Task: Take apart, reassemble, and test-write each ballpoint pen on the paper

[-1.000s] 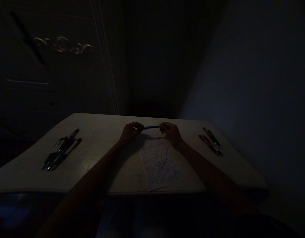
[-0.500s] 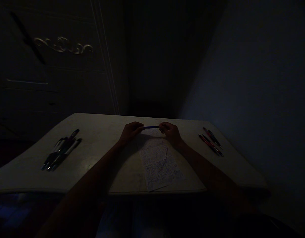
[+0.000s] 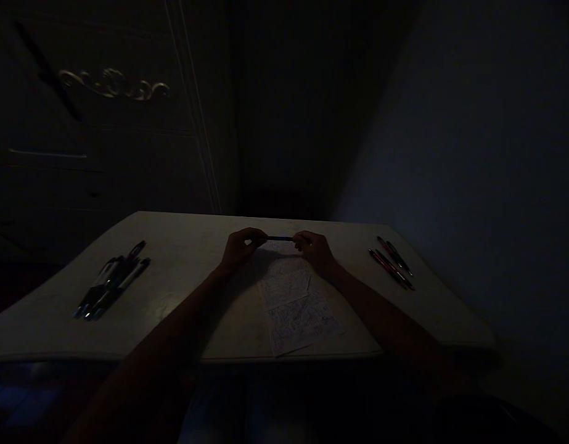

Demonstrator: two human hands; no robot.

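A dark blue pen (image 3: 280,238) lies level between my two hands, over the far part of the tabletop. My left hand (image 3: 243,246) pinches its left end between thumb and fingers. The right end is gripped by the fingers of my right hand (image 3: 314,248). Both tips of the pen are hidden in the fingers. Beneath and nearer to me, sheets of paper (image 3: 298,314) covered with scribbled pen marks lie overlapping on the table.
The pale table (image 3: 187,246) is dimly lit. A pile of several pens (image 3: 113,280) lies at its left, and several red and black pens (image 3: 391,265) at its right. A cabinet with an ornate handle (image 3: 113,85) stands left; a wall (image 3: 473,185) rises right.
The pen seems to have turned a little about its length between my fingers, its clip no longer plainly showing. Both hands stay almost in place; the view has shifted slightly.
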